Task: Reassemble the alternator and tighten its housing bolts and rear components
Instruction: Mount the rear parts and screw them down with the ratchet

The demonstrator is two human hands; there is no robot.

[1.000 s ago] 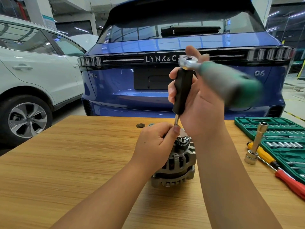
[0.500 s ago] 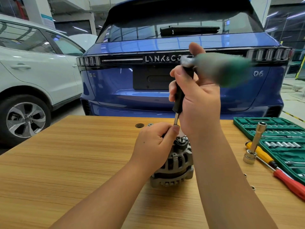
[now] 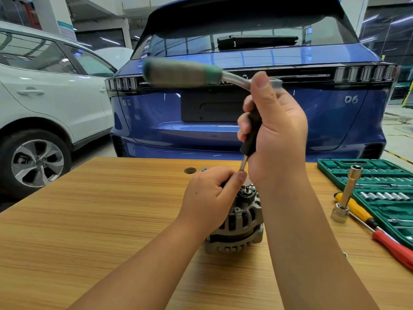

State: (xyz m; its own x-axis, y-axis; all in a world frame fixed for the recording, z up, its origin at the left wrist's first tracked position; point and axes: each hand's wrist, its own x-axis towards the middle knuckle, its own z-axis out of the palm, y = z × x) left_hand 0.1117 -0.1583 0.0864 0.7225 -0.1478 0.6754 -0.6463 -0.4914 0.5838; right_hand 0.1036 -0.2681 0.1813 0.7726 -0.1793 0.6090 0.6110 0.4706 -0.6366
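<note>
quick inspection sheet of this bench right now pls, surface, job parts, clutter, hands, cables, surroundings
surface: wooden table, round dark cap near its far edge.
job's things: alternator stands on the table; black-handled driver upright over it, ratchet on top, handle blurred, pointing left.
clutter: green socket set, long socket, yellow screwdriver, red-handled tool at right.
hands: left hand holds the shaft's lower end; right hand grips the driver handle.
cables: nothing seen.
surroundings: blue car, white car.

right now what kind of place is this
Most likely a car workshop or training garage: a blue SUV and a white car stand parked indoors behind a wooden workbench that carries a green socket-set case and a grey metal alternator.
</note>
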